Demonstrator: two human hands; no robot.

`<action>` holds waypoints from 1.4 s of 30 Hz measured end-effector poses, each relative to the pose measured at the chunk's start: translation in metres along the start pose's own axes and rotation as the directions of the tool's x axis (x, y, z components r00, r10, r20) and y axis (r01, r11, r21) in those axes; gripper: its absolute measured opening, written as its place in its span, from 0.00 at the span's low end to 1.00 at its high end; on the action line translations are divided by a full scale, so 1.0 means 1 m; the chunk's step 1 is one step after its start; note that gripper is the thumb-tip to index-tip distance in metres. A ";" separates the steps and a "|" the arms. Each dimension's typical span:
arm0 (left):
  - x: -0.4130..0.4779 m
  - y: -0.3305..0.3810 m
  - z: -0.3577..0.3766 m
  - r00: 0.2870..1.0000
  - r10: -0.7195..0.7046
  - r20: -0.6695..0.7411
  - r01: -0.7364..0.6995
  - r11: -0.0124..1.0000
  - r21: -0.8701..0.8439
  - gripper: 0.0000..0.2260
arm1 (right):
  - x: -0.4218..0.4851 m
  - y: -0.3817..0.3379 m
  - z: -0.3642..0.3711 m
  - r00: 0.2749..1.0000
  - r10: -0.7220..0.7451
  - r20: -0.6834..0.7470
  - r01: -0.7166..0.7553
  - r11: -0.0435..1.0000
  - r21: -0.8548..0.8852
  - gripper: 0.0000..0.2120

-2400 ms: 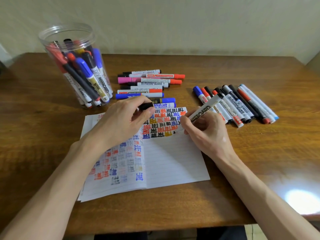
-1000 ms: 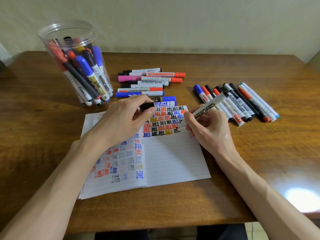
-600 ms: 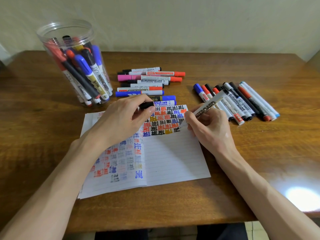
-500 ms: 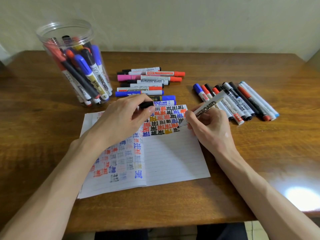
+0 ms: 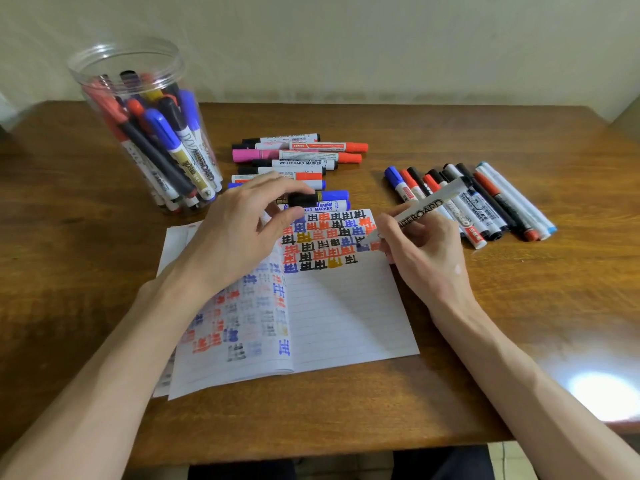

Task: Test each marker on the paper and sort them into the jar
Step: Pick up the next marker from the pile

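Not much has moved in the last couple of seconds. The right hand (image 5: 426,258) has kept the marker (image 5: 427,205) tip at pretty much the same spot, the right end of the scribble block on the paper (image 5: 346,317), on a dark bluish mark. Its grip is closed round the barrel pen-style, with the barrel leaning off to the far right. The bigger change is the left hand (image 5: 239,233): it's shifted a little toward the far side, over the left page, with the black cap (image 5: 303,199) pinched between thumb and fingertips. My guess is this marker writes fine and the test is about done, so next is cap back on and into the jar (image 5: 145,133) at far left, which is already stuffed. There are still plenty to go: a pile (image 5: 298,157) just past the paper and a row (image 5: 485,202) on the right of the bench (image 5: 519,306). As for readable text, the held marker shows "ITEBOARD", one in the pile says "WHITEBOARD MARKER", the nearest pile one shows "ARD MARKER" plus characters I can't make out, and a jar marker reads "WHITEBOARD". The red labels are too small to read.
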State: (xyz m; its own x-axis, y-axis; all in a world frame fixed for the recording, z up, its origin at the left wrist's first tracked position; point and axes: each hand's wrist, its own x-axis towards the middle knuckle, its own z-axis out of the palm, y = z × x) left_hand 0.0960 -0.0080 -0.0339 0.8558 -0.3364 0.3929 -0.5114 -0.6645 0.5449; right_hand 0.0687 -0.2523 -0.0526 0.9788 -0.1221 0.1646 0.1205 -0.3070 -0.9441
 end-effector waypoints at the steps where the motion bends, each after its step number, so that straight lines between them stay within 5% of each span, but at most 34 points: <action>1: 0.000 0.001 0.000 1.000 -0.010 -0.001 0.010 1.000 -0.026 0.14 | 0.001 -0.001 0.000 1.000 -0.003 -0.011 0.004 0.999 0.046 0.05; 13: -0.005 0.013 -0.001 0.992 -0.023 0.122 0.031 0.997 -0.066 0.19 | 0.001 -0.007 -0.002 0.992 0.033 0.120 -0.080 0.908 0.411 0.08; 25: -0.006 0.018 0.003 0.992 -0.021 0.128 0.029 0.998 -0.062 0.16 | -0.003 -0.002 -0.002 0.965 -0.044 0.259 -0.045 0.943 0.329 0.11; 31: -0.005 0.013 0.002 0.987 -0.049 0.153 0.060 0.996 -0.072 0.19 | 0.002 -0.001 -0.006 0.943 0.104 0.316 -0.239 0.874 0.424 0.11; 35: -0.004 0.010 0.003 0.989 -0.065 0.133 0.074 0.995 -0.065 0.20 | 0.007 -0.002 -0.010 0.957 0.101 0.272 -0.218 0.869 0.445 0.14; 38: -0.004 0.011 0.001 0.994 -0.039 0.098 0.045 0.997 -0.055 0.20 | 0.008 0.001 -0.018 0.950 0.075 0.304 -0.198 0.897 0.395 0.09; 42: -0.004 0.007 -0.001 0.997 -0.033 0.067 0.035 0.999 -0.023 0.16 | 0.008 0.004 -0.019 0.943 -0.028 0.332 -0.008 0.994 0.105 0.07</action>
State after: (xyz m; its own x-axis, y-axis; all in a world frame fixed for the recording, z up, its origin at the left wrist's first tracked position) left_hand 0.0891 -0.0111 -0.0311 0.8756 -0.3582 0.3241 -0.4830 -0.6605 0.5749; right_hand 0.0741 -0.2726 -0.0495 0.9745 0.2069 0.0865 0.1297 -0.2050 -0.9701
